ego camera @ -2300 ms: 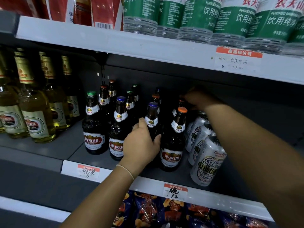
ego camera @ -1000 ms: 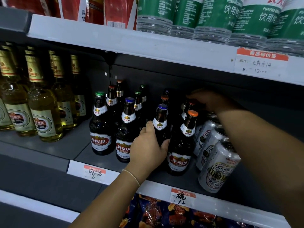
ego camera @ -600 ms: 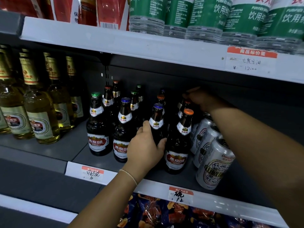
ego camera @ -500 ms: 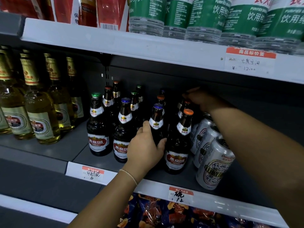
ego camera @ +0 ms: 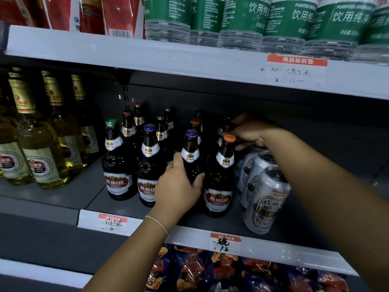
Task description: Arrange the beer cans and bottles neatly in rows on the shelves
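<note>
U8 bottle in L hand, tag "12"

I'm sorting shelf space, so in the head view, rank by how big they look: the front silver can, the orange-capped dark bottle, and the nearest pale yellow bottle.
1. Pale yellow bottle and orange-capped bottle: look alike, unsure.
2. Front silver can, clearly smallest.

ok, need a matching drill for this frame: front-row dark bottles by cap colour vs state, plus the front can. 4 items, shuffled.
Things:
1. green-cap bottle
2. blue-cap bottle
3. orange-cap bottle
4. front can

States:
A. gripped round the body by the left hand
B. right end of the front row, silver
C. leftmost dark bottle, untouched
D. just below the right hand, beside the cans

Pairs: 1-C, 2-A, 3-D, 4-B
</note>
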Demonstrator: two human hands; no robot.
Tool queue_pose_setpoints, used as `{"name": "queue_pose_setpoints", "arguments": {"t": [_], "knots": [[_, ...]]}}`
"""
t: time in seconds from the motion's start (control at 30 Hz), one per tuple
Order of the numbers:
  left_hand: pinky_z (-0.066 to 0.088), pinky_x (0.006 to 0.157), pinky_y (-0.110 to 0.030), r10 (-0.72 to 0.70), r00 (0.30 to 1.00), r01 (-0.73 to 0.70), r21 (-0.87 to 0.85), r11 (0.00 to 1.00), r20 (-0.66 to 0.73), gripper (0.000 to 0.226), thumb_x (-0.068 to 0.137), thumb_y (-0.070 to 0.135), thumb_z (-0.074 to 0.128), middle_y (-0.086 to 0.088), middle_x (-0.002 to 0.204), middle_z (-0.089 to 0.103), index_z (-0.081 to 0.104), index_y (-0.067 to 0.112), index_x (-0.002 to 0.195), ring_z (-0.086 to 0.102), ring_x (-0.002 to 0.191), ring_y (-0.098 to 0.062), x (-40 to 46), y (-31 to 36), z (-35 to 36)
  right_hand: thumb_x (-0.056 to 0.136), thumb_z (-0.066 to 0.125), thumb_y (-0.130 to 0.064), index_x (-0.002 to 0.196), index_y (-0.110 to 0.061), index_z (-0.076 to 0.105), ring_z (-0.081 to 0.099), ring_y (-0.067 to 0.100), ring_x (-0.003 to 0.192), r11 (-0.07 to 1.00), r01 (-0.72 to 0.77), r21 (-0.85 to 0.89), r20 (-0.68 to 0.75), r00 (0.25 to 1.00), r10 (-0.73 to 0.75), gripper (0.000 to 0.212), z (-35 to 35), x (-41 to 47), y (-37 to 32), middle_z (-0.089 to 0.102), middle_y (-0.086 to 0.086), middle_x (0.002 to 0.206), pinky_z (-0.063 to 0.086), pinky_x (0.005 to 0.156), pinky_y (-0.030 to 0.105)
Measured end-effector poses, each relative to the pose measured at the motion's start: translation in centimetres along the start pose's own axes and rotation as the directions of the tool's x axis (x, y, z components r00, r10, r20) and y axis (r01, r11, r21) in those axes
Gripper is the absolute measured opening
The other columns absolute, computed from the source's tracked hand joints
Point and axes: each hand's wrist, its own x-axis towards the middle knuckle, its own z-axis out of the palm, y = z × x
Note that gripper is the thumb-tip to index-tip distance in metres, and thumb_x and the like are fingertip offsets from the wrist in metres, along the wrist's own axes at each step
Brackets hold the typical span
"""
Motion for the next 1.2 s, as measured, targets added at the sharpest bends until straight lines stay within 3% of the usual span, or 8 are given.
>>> {"name": "queue_pose_setpoints", "arguments": {"t": [0.13, 0.47, 0.57, 0.7, 0.83, 0.93, 1.07, 1.2], "knots": [[0.055, 0.079, -0.039, 0.004, 1.000, -0.004, -0.005, 1.000, 0.003, 0.081, 0.084, 0.052, 0.063, -0.014, 0.129, 0.055, 0.025, 0.015, 0.145, 0.061, 0.106, -0.032, 0.0, 0.0, 0.0, 0.090, 0.071, -0.019, 0.098, -0.010, 0.066, 0.067, 0.019, 0.077, 0.999, 0.038, 0.003, -0.086, 0.996, -0.037, 0.013, 0.8, -0.2, -0.3, 0.068, 0.008, 0.092, 0.058, 0.051, 0.024], [0.055, 0.080, -0.038, 0.022, 1.000, -0.022, -0.019, 1.000, -0.006, 0.080, 0.084, 0.052, 0.063, -0.012, 0.128, 0.056, 0.026, 0.015, 0.144, 0.060, 0.108, -0.030, 0.1, -0.4, 0.2, 0.091, 0.070, -0.025, 0.093, -0.014, 0.066, 0.064, 0.018, 0.083, 0.998, 0.052, -0.033, -0.117, 0.992, -0.055, 0.012, 0.8, -1.4, -0.7, 0.068, 0.007, 0.094, 0.058, 0.070, 0.029], [0.054, 0.080, -0.036, 0.010, 1.000, -0.010, -0.013, 1.000, 0.022, 0.080, 0.083, 0.053, 0.064, -0.013, 0.133, 0.053, 0.028, 0.014, 0.143, 0.059, 0.111, -0.029, 0.0, -0.6, 0.3, 0.096, 0.062, -0.028, 0.112, -0.007, 0.067, 0.060, 0.020, 0.089, 0.995, 0.087, -0.044, -0.316, 0.944, -0.096, 0.028, 0.1, -3.3, -1.4, 0.069, 0.015, 0.110, 0.052, 0.083, 0.038], [0.048, 0.073, -0.029, -0.054, 0.993, 0.057, -0.022, 0.998, 0.108, 0.101, 0.081, 0.050, 0.069, -0.014, 0.129, 0.055, 0.006, 0.016, 0.152, 0.063, 0.103, -0.027, -1.0, -1.8, 0.8, 0.094, 0.065, -0.024, 0.109, -0.016, 0.066, 0.060, -0.001, 0.072, 0.904, 0.313, 0.290, -0.623, 0.779, -0.071, 0.017, 2.4, -10.1, -0.9, 0.066, -0.008, 0.087, 0.047, 0.070, 0.022], [0.050, 0.070, -0.027, -0.086, 0.990, 0.095, -0.072, 0.993, 0.114, 0.109, 0.077, 0.048, 0.074, -0.008, 0.116, 0.065, 0.002, 0.015, 0.152, 0.065, 0.099, -0.023, -2.1, -3.0, 1.6, 0.091, 0.066, -0.040, 0.152, -0.018, 0.031, 0.046, 0.012, 0.134, 0.967, 0.208, 0.147, -0.511, 0.853, -0.106, 0.074, 9.6, -12.7, 4.0, 0.045, 0.000, 0.149, 0.042, 0.110, 0.038], [0.055, 0.075, -0.034, -0.120, 0.985, 0.132, -0.094, 0.987, 0.125, 0.103, 0.072, 0.051, 0.077, -0.009, 0.109, 0.066, 0.017, 0.011, 0.147, 0.066, 0.097, -0.026, -2.1, -3.7, 2.4, 0.081, 0.064, -0.055, 0.153, -0.031, 0.016, 0.047, 0.022, 0.134, 0.992, 0.111, 0.059, -0.468, 0.881, -0.070, 0.090, 14.1, -11.6, 6.9, 0.038, -0.001, 0.153, 0.043, 0.108, 0.048], [0.056, 0.070, -0.033, -0.132, 0.977, 0.149, -0.099, 0.984, 0.165, 0.094, 0.073, 0.051, 0.076, -0.008, 0.099, 0.068, 0.027, 0.009, 0.140, 0.066, 0.091, -0.025, -1.5, -3.9, 2.5, 0.084, 0.072, -0.038, 0.155, -0.031, 0.010, 0.048, 0.021, 0.132, 0.981, 0.147, 0.123, -0.514, 0.856, -0.064, 0.095, 16.3, -10.9, 8.6, 0.046, 0.005, 0.146, 0.045, 0.107, 0.045], [0.056, 0.069, -0.032, -0.122, 0.978, 0.141, -0.108, 0.984, 0.167, 0.094, 0.073, 0.051, 0.075, -0.007, 0.098, 0.068, 0.025, 0.008, 0.141, 0.067, 0.089, -0.023, -1.5, -4.0, 2.4, 0.081, 0.072, -0.047, 0.155, -0.033, 0.013, 0.042, 0.019, 0.138, 0.967, 0.173, 0.187, -0.573, 0.819, -0.035, 0.095, 17.5, -10.8, 9.3, 0.042, 0.002, 0.151, 0.042, 0.111, 0.045]]}}
